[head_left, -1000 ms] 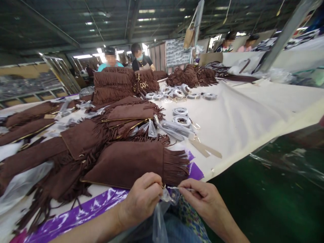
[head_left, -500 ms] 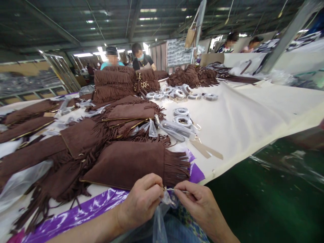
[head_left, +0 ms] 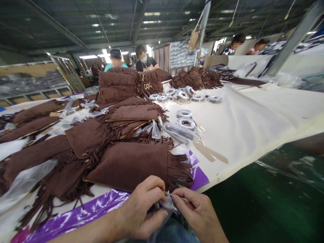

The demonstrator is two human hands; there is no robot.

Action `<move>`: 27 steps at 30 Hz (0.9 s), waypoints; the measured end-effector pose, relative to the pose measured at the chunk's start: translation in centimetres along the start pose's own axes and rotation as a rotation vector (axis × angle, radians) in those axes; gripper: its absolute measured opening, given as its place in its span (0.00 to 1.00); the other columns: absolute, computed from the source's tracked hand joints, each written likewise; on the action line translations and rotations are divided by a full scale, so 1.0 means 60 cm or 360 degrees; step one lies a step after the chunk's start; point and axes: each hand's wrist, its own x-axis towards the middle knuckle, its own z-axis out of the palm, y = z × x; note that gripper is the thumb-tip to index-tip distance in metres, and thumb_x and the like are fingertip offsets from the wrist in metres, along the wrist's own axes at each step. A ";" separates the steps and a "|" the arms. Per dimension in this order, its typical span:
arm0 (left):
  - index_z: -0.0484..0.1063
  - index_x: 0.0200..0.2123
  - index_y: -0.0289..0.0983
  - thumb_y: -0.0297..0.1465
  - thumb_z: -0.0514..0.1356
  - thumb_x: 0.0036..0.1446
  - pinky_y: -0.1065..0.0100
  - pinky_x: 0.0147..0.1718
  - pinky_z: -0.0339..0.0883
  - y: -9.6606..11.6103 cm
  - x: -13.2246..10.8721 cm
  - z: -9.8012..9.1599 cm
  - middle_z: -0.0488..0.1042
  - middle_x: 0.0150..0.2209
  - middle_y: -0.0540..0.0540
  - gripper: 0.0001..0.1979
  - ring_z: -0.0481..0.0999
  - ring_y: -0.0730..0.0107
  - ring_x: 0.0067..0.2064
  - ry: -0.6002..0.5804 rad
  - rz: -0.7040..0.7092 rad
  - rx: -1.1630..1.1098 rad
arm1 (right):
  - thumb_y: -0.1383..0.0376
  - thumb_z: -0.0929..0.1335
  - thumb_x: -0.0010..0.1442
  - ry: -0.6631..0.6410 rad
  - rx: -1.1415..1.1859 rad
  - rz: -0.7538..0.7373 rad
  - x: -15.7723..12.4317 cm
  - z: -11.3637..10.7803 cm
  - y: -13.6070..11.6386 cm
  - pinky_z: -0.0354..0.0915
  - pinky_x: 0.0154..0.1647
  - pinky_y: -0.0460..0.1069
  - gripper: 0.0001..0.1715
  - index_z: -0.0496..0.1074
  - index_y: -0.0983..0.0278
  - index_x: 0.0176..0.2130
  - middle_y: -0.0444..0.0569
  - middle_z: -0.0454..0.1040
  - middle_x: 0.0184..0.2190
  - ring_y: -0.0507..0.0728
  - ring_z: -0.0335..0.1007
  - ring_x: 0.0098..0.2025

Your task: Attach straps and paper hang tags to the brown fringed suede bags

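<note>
My left hand (head_left: 143,211) is curled at the clear plastic wrapping (head_left: 167,203), its thumb standing off from the fingers. A small gold metal piece (head_left: 167,193) shows at the top of the plastic. Close beside it, my right hand (head_left: 199,211) pinches a thin pale string (head_left: 171,194) between thumb and forefinger. What the plastic wraps is mostly hidden by my hands. Just beyond them lies a dark brown suede bag (head_left: 131,165) with a fringe (head_left: 179,170) on its right side and a gold zip along its near edge.
More brown fringed bags (head_left: 84,136) cover the left of the white table (head_left: 253,125). Purple plastic film (head_left: 83,211) lies along its near edge. Plastic-wrapped coiled straps (head_left: 186,123) and beige tags (head_left: 212,153) lie beyond the bag. Two people (head_left: 145,62) are behind a stacked pile (head_left: 117,84).
My left thumb has moved down and away from its fingers. My right hand has come closer to the left, and less string shows between them. The view has shifted slightly.
</note>
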 end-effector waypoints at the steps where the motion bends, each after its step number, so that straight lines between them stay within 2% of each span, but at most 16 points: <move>1: 0.66 0.34 0.35 0.23 0.55 0.56 0.67 0.40 0.63 0.002 0.001 0.001 0.67 0.38 0.43 0.03 0.68 0.67 0.40 0.0010 -0.0053 -0.0036 | 0.56 0.64 0.63 -0.0018 -0.0003 -0.0013 0.001 0.001 -0.001 0.52 0.22 0.45 0.18 0.76 0.61 0.28 0.40 0.63 0.18 0.51 0.55 0.21; 4: 0.63 0.26 0.36 0.23 0.52 0.61 0.70 0.37 0.61 0.004 0.005 0.009 0.67 0.33 0.47 0.10 0.67 0.71 0.37 0.0086 -0.0259 -0.0045 | 0.57 0.64 0.64 -0.0069 -0.0018 -0.0064 0.004 0.000 -0.004 0.53 0.22 0.45 0.18 0.76 0.62 0.30 0.41 0.65 0.19 0.52 0.59 0.21; 8: 0.64 0.29 0.36 0.18 0.54 0.55 0.70 0.37 0.60 0.009 0.013 0.016 0.66 0.34 0.47 0.08 0.66 0.69 0.39 0.0134 -0.0404 0.0037 | 0.57 0.64 0.64 -0.0094 0.0028 -0.0061 0.003 0.000 -0.006 0.55 0.22 0.44 0.17 0.78 0.62 0.33 0.42 0.68 0.20 0.52 0.62 0.22; 13: 0.67 0.32 0.35 0.16 0.53 0.54 0.70 0.39 0.61 0.019 0.022 0.006 0.66 0.37 0.47 0.09 0.67 0.69 0.40 -0.0002 -0.0574 0.0155 | 0.56 0.65 0.63 -0.0042 0.0053 0.0013 -0.002 0.007 -0.009 0.56 0.22 0.43 0.17 0.78 0.61 0.33 0.41 0.69 0.20 0.52 0.63 0.22; 19: 0.67 0.28 0.37 0.18 0.54 0.51 0.70 0.34 0.58 0.018 0.034 0.004 0.68 0.34 0.50 0.08 0.68 0.71 0.36 -0.0185 -0.0681 0.0362 | 0.56 0.64 0.63 -0.0091 0.0073 -0.0005 0.001 0.010 0.000 0.57 0.21 0.42 0.17 0.78 0.62 0.33 0.41 0.70 0.21 0.52 0.64 0.22; 23: 0.65 0.27 0.37 0.20 0.55 0.49 0.69 0.31 0.55 0.017 0.043 0.003 0.68 0.33 0.51 0.07 0.68 0.71 0.35 -0.0239 -0.0746 0.0485 | 0.57 0.64 0.64 -0.0078 0.0043 -0.0028 0.000 0.011 0.004 0.57 0.22 0.42 0.17 0.78 0.61 0.33 0.41 0.71 0.21 0.52 0.64 0.22; 27: 0.65 0.26 0.38 0.20 0.55 0.48 0.70 0.32 0.56 0.016 0.048 0.002 0.68 0.31 0.52 0.07 0.67 0.72 0.34 -0.0243 -0.0791 0.0394 | 0.57 0.65 0.63 -0.0030 0.0032 -0.0048 -0.002 0.011 0.003 0.56 0.20 0.42 0.16 0.79 0.61 0.33 0.41 0.69 0.19 0.51 0.63 0.20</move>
